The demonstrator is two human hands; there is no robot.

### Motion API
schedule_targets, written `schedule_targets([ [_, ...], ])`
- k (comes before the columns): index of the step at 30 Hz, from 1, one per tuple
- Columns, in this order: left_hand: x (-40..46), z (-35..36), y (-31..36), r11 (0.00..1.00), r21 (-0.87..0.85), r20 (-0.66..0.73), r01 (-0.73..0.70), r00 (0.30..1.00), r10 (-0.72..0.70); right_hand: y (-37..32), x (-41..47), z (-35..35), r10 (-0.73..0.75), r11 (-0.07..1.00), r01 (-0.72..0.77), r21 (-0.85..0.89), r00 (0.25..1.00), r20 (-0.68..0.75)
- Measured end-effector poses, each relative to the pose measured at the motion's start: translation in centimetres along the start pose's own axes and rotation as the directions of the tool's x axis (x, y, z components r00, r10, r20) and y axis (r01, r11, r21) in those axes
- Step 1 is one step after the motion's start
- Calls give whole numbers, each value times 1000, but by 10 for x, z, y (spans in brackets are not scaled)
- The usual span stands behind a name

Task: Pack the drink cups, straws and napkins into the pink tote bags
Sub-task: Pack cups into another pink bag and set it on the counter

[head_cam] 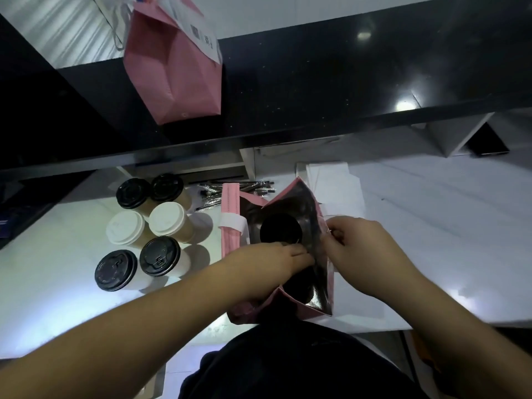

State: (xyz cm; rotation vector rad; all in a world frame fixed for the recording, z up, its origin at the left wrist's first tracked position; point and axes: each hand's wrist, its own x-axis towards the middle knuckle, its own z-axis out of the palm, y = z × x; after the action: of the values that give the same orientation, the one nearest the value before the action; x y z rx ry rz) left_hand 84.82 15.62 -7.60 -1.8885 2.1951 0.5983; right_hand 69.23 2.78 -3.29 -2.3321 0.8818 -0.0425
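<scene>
On the white counter [431,226] at my far left stand six lidded drink cups [144,228], four under black lids and two under white, grouped well clear of both hands. Just right of them lies a flat stack of folded pink bags [230,205] banded in white paper, with a bundle of wrapped black straws [230,188] behind it. My left hand [273,260] reaches into the mouth of the open pink tote bag [305,306] directly before me, fingers stretched straight over its dark lining; a black-lidded cup [280,228] sits inside, just beyond the fingertips. My right hand [362,249] pinches the bag's right rim, holding it open. White napkins [334,185] lie behind the bag. A filled pink tote [175,67] with a white receipt stands on the black raised ledge [345,82], upper left.
</scene>
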Motion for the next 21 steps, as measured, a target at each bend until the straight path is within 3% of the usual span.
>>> schedule_targets([
  [4,-3,11,-2,999,34,-30,-16,999,17,1,-2,1,4,1000,-4,-1,1000,-26],
  [15,3,21,-7,987,-74,-80,-142,988,136,-8,7,10,66,994,-69,-83,997,-40],
  [21,2,-12,-16,994,-63,28,-85,996,87,-3,13,10,126,990,-130,-50,989,-72],
])
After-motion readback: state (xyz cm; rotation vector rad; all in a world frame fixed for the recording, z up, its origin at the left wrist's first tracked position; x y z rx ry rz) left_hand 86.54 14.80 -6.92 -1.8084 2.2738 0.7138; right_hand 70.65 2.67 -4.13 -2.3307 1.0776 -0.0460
